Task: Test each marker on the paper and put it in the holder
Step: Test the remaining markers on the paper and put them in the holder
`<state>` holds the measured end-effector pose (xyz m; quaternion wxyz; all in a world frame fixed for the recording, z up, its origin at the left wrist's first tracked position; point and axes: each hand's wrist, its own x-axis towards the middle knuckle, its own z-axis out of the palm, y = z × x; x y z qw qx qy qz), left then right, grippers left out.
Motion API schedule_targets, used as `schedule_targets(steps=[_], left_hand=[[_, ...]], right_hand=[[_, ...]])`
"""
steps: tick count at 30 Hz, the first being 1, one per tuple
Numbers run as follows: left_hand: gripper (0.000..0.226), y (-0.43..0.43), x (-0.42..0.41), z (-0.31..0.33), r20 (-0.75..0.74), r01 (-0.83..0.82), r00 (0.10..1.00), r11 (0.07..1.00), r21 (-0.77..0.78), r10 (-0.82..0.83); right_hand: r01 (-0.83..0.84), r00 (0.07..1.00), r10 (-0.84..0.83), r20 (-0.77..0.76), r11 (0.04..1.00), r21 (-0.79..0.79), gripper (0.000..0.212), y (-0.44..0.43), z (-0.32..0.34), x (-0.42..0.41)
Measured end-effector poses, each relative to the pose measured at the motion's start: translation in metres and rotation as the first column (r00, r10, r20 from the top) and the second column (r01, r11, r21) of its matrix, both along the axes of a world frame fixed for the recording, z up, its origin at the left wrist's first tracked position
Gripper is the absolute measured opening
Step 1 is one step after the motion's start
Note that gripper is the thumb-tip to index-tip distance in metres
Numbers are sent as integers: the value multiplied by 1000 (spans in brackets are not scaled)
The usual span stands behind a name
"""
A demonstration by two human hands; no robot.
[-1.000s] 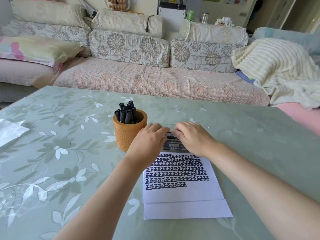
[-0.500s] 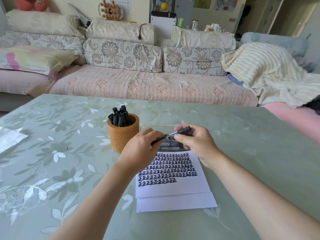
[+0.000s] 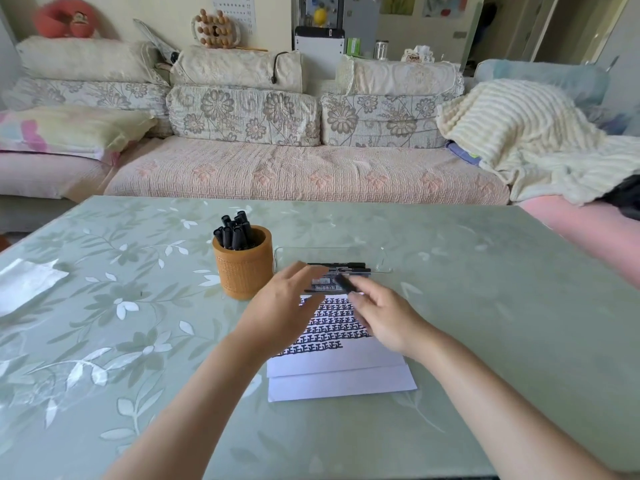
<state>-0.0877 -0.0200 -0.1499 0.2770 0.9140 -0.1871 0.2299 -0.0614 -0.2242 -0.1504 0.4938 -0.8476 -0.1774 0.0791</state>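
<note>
While black markers [image 3: 235, 233] fill the woven orange holder [image 3: 244, 271] beyond the open left hand [image 3: 287, 306], the right hand [image 3: 384, 317] grips another marker [image 3: 345, 284]; more remain.

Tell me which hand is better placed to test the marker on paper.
Right. The right hand pinches the slim black marker at the top edge of the white paper sheet with rows of black marks; the left hand shows straight fingers, seemingly empty.

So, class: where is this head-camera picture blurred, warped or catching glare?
Head view: left hand and right hand motion-smeared, likewise the marker the right one holds; holder and paper sharp; wide lens tilts the door frame; daylight sheen on the table, near left.
</note>
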Motion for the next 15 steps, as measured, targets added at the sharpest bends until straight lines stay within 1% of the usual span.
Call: schedule_targets(steps=[2,4,5,7,11,15], left_hand=[[40,-4,-1,3,21,36,999,999,6,-36],[41,-8,-2,2,29,79,996,996,34,-80],[40,-10,-1,0,27,100,994,994,51,-102],[35,-14,1,-7,23,125,992,988,95,-127],[22,-17,6,-13,52,124,989,971,205,-138],[24,-14,7,-11,66,144,984,952,269,-167]], right_hand=[[0,1000,3,23,991,-132,17,-4,-4,0],[1,1000,0,6,982,-191,26,-7,-4,1],[-12,1000,10,-8,980,-199,29,-9,-4,2],[-59,998,58,-11,976,-210,29,-10,-2,2],[-151,988,151,-17,966,-208,18,-14,1,-2],[-156,987,159,-14,944,-291,24,-18,1,3]])
